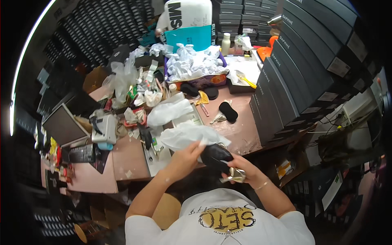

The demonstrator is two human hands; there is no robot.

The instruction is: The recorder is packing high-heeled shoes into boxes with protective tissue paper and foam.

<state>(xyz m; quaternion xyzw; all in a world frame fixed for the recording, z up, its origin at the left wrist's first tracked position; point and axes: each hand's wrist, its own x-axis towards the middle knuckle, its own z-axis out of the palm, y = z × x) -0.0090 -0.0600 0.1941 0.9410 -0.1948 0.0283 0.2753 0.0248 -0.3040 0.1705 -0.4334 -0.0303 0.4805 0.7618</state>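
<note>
In front of my chest I hold a black shoe [217,157] over the table's front edge. My right hand [248,173] grips its near right end, where a shiny, gold-toned or clear-wrapped part [236,175] sticks out below the fingers. At the shoe's left side, my left hand [187,160] is closed, with its fingertips pinching the white tissue paper [185,136]. Its lower fingers are partly hidden, so any grip on the shoe itself is unclear. The paper spreads behind the shoe, over an open box [188,119].
Black shoe boxes [281,96] are stacked high on the right. A bin of crumpled paper [195,77] stands at the back. On the pink table [241,132] lies a black oval pad [228,112]. To the left are a monitor [65,125], a keyboard [81,154] and a white machine [105,129].
</note>
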